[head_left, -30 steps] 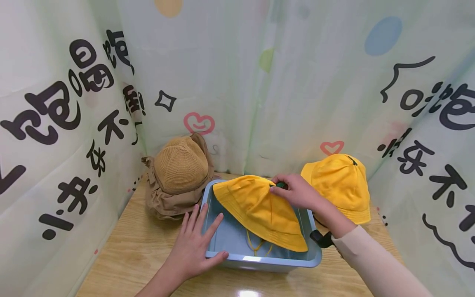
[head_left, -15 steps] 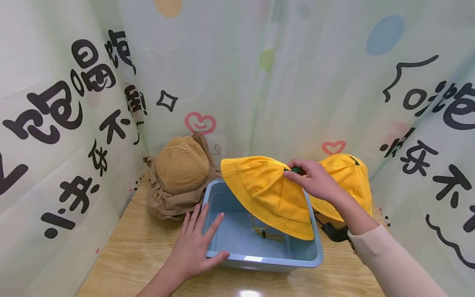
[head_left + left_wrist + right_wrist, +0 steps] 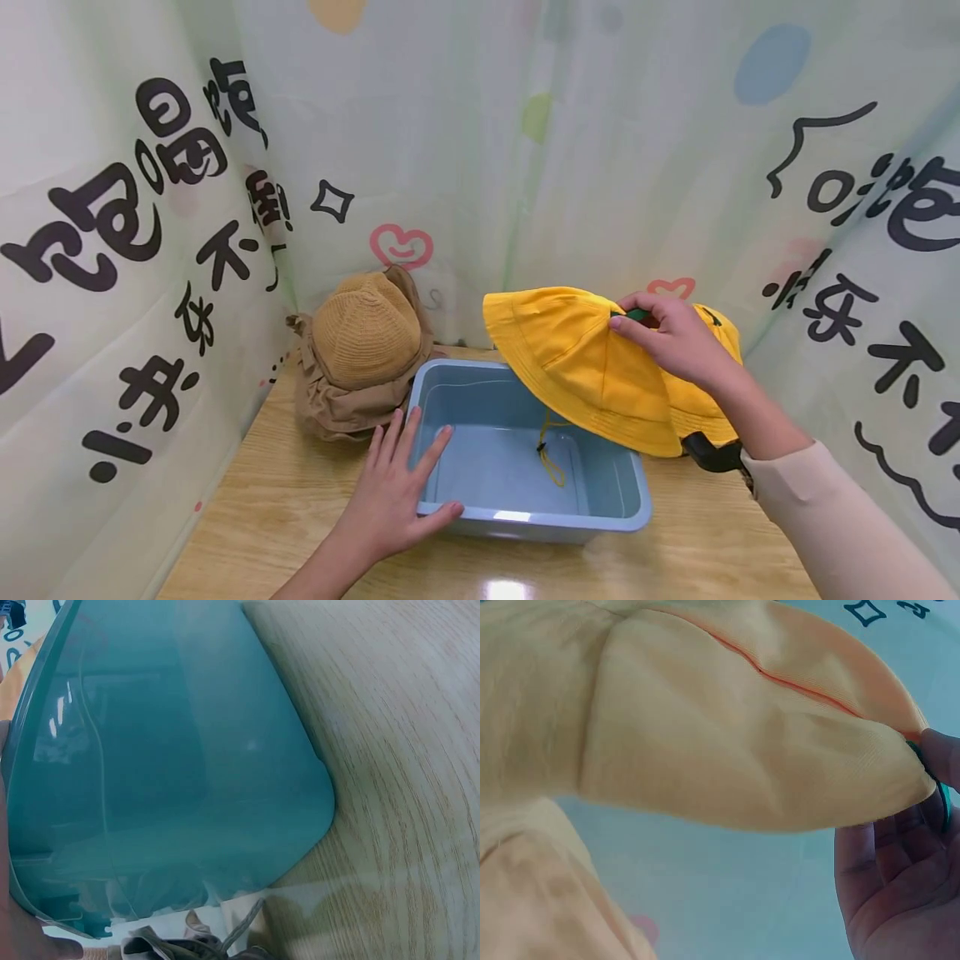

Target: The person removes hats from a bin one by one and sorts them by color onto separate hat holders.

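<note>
My right hand pinches a yellow bucket hat by the green loop at the top of its crown. The hat hangs tilted above the back right of a light blue plastic bin, its yellow chin cord dangling inside. In the right wrist view, thumb and fingers hold the crown tip of the yellow hat. My left hand rests with spread fingers on the bin's front left corner. The left wrist view is mostly filled by the bin's outer wall.
A second yellow hat sits at the back right, partly hidden behind the held one. Brown hats stand stacked left of the bin. A wood-grain table lies beneath, with printed curtains around its sides and back.
My right hand has lifted the yellow hat up and to the right, from inside the bin to above its back right side. The left hand stays on the bin's corner.
</note>
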`<state>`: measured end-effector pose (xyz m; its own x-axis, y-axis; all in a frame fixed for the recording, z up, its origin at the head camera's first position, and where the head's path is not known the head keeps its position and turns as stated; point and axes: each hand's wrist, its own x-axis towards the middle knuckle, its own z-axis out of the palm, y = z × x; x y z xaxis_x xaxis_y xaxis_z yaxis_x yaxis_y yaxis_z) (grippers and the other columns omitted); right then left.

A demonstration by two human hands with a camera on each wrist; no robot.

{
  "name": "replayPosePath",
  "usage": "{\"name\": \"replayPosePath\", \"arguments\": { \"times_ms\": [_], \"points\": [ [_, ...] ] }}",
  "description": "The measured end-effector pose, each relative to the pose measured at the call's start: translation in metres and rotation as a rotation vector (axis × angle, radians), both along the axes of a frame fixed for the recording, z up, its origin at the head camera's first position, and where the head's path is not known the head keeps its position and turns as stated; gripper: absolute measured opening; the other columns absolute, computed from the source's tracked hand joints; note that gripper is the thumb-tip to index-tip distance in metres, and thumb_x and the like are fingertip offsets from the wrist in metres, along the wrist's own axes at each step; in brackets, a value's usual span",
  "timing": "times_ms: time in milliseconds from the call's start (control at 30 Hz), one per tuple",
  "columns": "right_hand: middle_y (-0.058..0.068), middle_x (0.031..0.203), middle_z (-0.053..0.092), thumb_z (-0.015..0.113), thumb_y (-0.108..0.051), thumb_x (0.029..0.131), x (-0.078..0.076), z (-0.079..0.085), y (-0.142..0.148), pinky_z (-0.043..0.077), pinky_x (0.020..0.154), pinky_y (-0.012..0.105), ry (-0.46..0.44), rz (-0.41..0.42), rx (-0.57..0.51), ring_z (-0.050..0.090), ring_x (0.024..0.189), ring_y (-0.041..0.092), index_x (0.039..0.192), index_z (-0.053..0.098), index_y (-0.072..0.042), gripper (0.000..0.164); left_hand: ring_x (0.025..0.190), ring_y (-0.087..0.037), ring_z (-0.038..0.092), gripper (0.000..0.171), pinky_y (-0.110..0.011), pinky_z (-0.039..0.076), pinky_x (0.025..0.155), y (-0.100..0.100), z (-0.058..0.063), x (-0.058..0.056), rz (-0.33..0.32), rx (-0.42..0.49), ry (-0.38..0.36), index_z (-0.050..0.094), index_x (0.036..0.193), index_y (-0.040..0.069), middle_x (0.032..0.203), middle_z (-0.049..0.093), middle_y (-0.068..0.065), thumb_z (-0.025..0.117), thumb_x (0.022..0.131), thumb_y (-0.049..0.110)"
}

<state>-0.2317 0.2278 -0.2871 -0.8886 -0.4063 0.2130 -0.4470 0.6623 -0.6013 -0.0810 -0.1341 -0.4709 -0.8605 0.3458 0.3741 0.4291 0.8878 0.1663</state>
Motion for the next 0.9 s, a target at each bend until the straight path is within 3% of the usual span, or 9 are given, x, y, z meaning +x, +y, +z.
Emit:
{"name": "replayPosePath", "arguments": {
  "times_ms": [300, 533, 733, 900],
  "points": [
    [0.002, 0.109, 0.060, 0.063, -0.029, 0.099, -0.002, 0.012, 0.026, 0.045, 0.062, 0.021, 0.033, -0.087, -0.014, 0.057, 0.076, 0.014, 0.112, 0.067, -0.009, 0.024, 0.145, -0.051, 0.026, 0.086, -0.068, 0.028, 0.111, 0.001, 0.001, -0.001, -0.002, 0.011, 0.025, 0.037, 0.155, 0.024, 0.160, 0.026, -0.027, 0.046, 0.088, 0.077],
    [0.001, 0.087, 0.063, 0.061, -0.032, 0.100, -0.004, 0.025, 0.042, 0.045, 0.057, 0.022, 0.052, -0.179, -0.037, 0.053, 0.070, 0.013, 0.114, 0.065, -0.006, 0.030, 0.145, -0.051, 0.026, 0.087, -0.068, 0.028, 0.111, 0.001, 0.000, -0.001, 0.001, 0.008, 0.010, 0.034, 0.157, 0.026, 0.160, 0.025, -0.026, 0.048, 0.087, 0.076],
    [-0.005, 0.083, 0.060, 0.060, -0.039, 0.099, -0.005, 0.037, 0.053, 0.045, 0.057, 0.021, 0.066, -0.257, -0.057, 0.051, 0.072, 0.014, 0.114, 0.064, -0.006, 0.037, 0.146, -0.051, 0.025, 0.088, -0.067, 0.027, 0.111, 0.001, -0.001, -0.001, -0.004, 0.022, 0.014, 0.034, 0.157, 0.026, 0.160, 0.025, -0.026, 0.052, 0.086, 0.075],
    [-0.004, 0.081, 0.058, 0.059, -0.040, 0.099, -0.005, 0.043, 0.066, 0.043, 0.056, 0.020, 0.090, -0.311, -0.036, 0.050, 0.070, 0.012, 0.117, 0.064, -0.006, 0.039, 0.145, -0.051, 0.025, 0.087, -0.066, 0.027, 0.112, 0.001, -0.002, -0.001, -0.012, 0.028, 0.033, 0.035, 0.157, 0.025, 0.160, 0.025, -0.027, 0.045, 0.088, 0.077]
  ]
}}
